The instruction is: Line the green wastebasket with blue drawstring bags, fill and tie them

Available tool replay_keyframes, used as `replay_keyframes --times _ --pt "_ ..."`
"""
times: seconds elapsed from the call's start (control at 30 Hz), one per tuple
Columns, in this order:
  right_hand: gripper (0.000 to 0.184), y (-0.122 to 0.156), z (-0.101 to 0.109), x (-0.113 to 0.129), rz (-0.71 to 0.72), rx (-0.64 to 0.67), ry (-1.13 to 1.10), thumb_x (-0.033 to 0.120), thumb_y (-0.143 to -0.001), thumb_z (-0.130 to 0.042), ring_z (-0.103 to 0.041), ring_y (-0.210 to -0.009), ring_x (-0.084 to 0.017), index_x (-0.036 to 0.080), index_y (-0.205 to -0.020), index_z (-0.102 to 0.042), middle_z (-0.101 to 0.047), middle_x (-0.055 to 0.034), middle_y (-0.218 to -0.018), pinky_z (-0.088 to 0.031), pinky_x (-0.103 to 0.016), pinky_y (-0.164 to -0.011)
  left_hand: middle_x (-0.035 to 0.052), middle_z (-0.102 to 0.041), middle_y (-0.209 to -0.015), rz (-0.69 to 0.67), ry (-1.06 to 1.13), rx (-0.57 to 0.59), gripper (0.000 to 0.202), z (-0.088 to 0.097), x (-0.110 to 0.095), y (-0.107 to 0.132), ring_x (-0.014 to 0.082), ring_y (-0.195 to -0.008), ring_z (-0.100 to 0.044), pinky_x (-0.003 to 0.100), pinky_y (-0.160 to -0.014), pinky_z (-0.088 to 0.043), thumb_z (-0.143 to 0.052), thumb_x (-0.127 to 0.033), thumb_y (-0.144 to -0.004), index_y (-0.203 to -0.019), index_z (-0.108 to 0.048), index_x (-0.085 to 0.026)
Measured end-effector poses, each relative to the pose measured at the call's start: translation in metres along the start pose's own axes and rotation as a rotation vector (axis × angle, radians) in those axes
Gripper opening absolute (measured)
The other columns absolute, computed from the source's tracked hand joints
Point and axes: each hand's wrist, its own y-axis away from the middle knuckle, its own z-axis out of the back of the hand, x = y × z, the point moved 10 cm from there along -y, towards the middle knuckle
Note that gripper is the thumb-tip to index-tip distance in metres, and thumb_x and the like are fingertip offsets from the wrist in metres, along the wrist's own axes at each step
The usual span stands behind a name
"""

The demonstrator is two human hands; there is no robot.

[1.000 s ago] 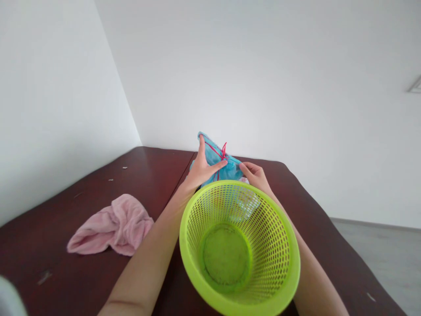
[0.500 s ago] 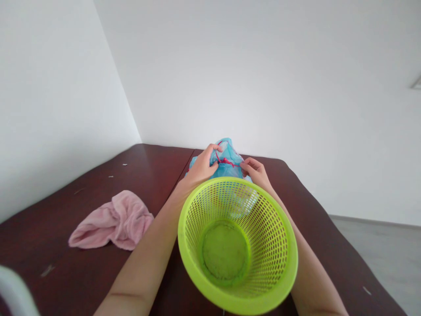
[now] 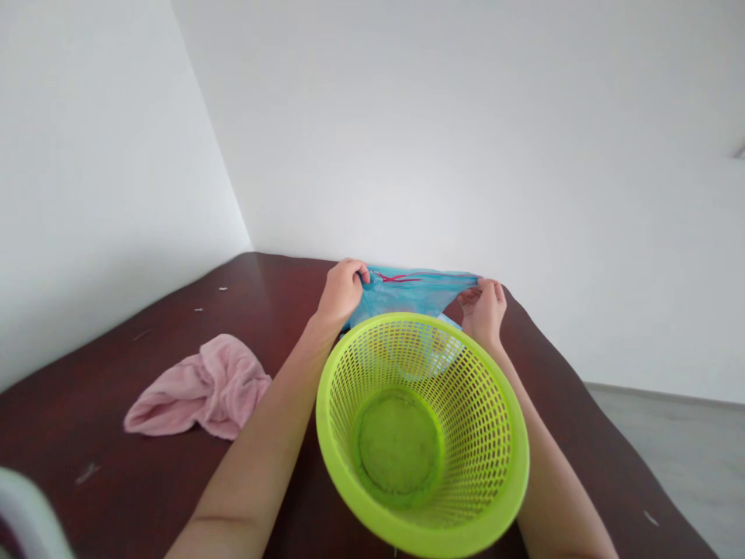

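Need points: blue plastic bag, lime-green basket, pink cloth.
Blue plastic bag (image 3: 407, 298), head view: middle of near side.
Lime-green basket (image 3: 399, 446), head view: inside bottom.
Pink cloth (image 3: 203, 388), head view: folded middle.

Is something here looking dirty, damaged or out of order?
Slightly untidy: small pale scraps or marks dot the dark table, the green basket has dark smudges on its inner bottom, and the pink cloth lies crumpled. The blue plastic shows no clear tear.
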Motion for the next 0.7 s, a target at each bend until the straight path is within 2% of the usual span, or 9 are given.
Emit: replay_keyframes --times 0.07,0.17,0.3,0.37,0.47,0.5,0.53,0.63,0.7 --pt "0.025 -0.001 -0.001 -0.005 -0.046 0.015 0.000 0.030 -0.092 -0.079 -0.058 -0.061 -0.012 0.027 -0.090 -0.054 -0.058 0.0091 -0.069 -0.053 -0.022 -0.060 0.0045 -0.079 -0.094 0.085 0.135 -0.078 0.034 0.004 0.011 -0.003 0.0260 -0.097 -0.074 0.038 -0.098 -0.055 -0.052 0.004 -0.091 -0.086 -0.071 -0.024" --pt "0.025 -0.004 0.004 -0.009 -0.075 -0.021 0.017 0.028 -0.094 -0.077 -0.056 -0.062 -0.011 0.027 -0.091 -0.052 -0.057 0.0094 -0.071 -0.049 -0.020 -0.059 0.0025 -0.079 -0.100 0.247 0.418 -0.237 0.029 0.012 0.034 -0.005 0.0213 -0.095 -0.072 0.031 -0.088 -0.054 -0.058 0.001 -0.089 -0.097 -0.071 -0.024" --pt "0.024 -0.007 0.015 -0.003 -0.017 -0.104 0.075 0.024 -0.091 -0.076 -0.056 -0.065 -0.010 0.028 -0.105 -0.058 -0.059 0.0101 -0.080 -0.045 -0.019 -0.061 -0.0037 -0.066 -0.086 0.507 0.829 -0.453 0.022 0.023 0.065 0.002 0.0141 -0.072 -0.061 0.023 -0.067 -0.047 -0.070 -0.009 -0.086 -0.102 -0.068 -0.024" --pt "0.026 -0.008 0.018 0.000 -0.003 -0.122 0.087 0.025 -0.089 -0.076 -0.056 -0.066 -0.010 0.029 -0.108 -0.060 -0.060 0.0099 -0.083 -0.044 -0.019 -0.060 -0.0068 -0.060 -0.081 0.605 1.043 -0.501 0.028 0.024 0.070 0.005 0.0114 -0.063 -0.057 0.022 -0.060 -0.043 -0.073 -0.012 -0.083 -0.105 -0.064 -0.025" --pt "0.023 -0.009 0.022 0.003 0.007 -0.148 0.083 0.031 -0.087 -0.080 -0.054 -0.068 -0.011 0.027 -0.100 -0.062 -0.059 0.0096 -0.080 -0.045 -0.020 -0.061 -0.0076 -0.064 -0.083 0.580 1.113 -0.525 0.031 0.034 0.062 0.005 0.0096 -0.060 -0.060 0.021 -0.058 -0.044 -0.074 -0.015 -0.080 -0.108 -0.063 -0.026" --pt "0.025 -0.009 0.023 0.003 0.002 -0.149 0.091 0.034 -0.085 -0.083 -0.054 -0.069 -0.011 0.026 -0.096 -0.062 -0.059 0.0092 -0.079 -0.047 -0.021 -0.062 -0.0068 -0.066 -0.083 0.563 1.080 -0.466 0.028 0.032 0.056 0.004 0.0109 -0.060 -0.062 0.022 -0.057 -0.046 -0.074 -0.020 -0.083 -0.108 -0.064 -0.026" --pt "0.028 -0.008 0.021 0.002 -0.016 -0.137 0.105 0.037 -0.084 -0.087 -0.055 -0.070 -0.012 0.026 -0.093 -0.063 -0.061 0.0086 -0.079 -0.048 -0.022 -0.063 -0.0050 -0.069 -0.082 0.554 1.020 -0.347 0.022 0.023 0.048 0.001 0.0134 -0.062 -0.066 0.023 -0.058 -0.049 -0.074 -0.027 -0.087 -0.108 -0.067 -0.026" --pt "0.039 -0.005 0.012 -0.006 -0.104 -0.060 0.126 0.047 -0.078 -0.095 -0.056 -0.069 -0.014 0.025 -0.089 -0.064 -0.062 0.0073 -0.076 -0.052 -0.025 -0.061 0.0055 -0.080 -0.086 0.489 0.670 0.186 0.028 -0.024 0.021 0.005 0.0246 -0.081 -0.081 0.030 -0.068 -0.058 -0.072 -0.050 -0.099 -0.103 -0.077 -0.023" --pt "0.041 -0.002 0.005 -0.010 -0.149 -0.011 0.111 0.050 -0.079 -0.096 -0.057 -0.068 -0.014 0.026 -0.090 -0.064 -0.062 0.0069 -0.076 -0.054 -0.027 -0.061 0.0114 -0.087 -0.101 0.384 0.344 0.399 0.033 -0.045 0.011 0.015 0.0300 -0.100 -0.084 0.036 -0.083 -0.062 -0.073 -0.054 -0.102 -0.099 -0.083 -0.023"
